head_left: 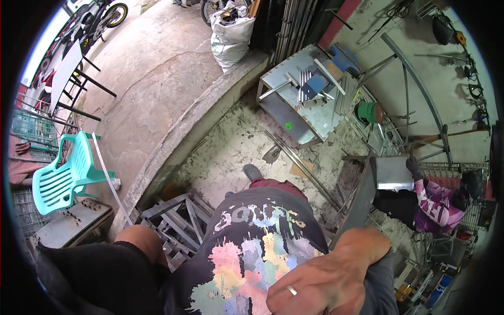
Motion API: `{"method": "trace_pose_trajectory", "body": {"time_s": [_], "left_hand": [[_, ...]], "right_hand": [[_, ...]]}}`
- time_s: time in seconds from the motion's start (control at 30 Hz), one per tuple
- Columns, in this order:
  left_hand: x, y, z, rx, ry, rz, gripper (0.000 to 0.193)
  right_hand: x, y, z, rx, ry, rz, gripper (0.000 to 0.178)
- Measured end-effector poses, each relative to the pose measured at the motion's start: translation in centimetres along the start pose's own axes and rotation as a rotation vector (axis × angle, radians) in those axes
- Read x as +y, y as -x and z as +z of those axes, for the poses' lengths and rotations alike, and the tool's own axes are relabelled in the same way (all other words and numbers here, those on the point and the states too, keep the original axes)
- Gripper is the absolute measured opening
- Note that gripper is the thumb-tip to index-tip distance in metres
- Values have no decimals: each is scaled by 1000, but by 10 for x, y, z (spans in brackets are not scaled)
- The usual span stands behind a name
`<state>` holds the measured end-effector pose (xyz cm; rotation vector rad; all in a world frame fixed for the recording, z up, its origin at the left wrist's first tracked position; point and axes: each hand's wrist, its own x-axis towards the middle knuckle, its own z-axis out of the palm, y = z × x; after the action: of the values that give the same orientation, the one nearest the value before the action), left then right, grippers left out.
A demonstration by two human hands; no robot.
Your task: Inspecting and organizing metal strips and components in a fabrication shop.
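Note:
My right hand [323,286], with a ring on one finger, is raised close in front of my dark T-shirt [257,252], which has a multicoloured print. Its fingers bend down toward the lower edge of the picture. Their tips are hidden, and I cannot make out what, if anything, they hold. My left hand is out of view; a black sleeve [89,278] and some bare skin [142,241] show at the lower left. Below me, a pile of grey metal frames [176,220] lies by the concrete kerb [184,123].
A metal worktable [283,86] bears metal tubes. A green bucket-like container [370,112] stands beside it. Long bars [304,168] lie on the floor. At right, a co-worker in purple [438,207] touches a metal panel [394,173]. A turquoise plastic chair [68,170] stands left.

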<state>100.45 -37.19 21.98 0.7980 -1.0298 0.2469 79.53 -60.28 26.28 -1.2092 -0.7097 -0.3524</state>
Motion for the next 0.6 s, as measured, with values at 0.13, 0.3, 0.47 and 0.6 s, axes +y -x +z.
{"method": "trace_pose_trajectory", "body": {"time_s": [0.13,0.3,0.47,0.6], "left_hand": [[4,-5,-4,-77,28,-97,41],[16,10,6,-38,-59,-98,40],[39,23,12,31,-207,-129,40],[69,45,12,152,-392,-159,40]], "right_hand": [[-7,2,5,90,-203,204,13],[46,-21,21,487,76,-665,7],[54,-42,6,377,-12,-616,25],[36,-50,-61,-201,-424,224,33]]}}
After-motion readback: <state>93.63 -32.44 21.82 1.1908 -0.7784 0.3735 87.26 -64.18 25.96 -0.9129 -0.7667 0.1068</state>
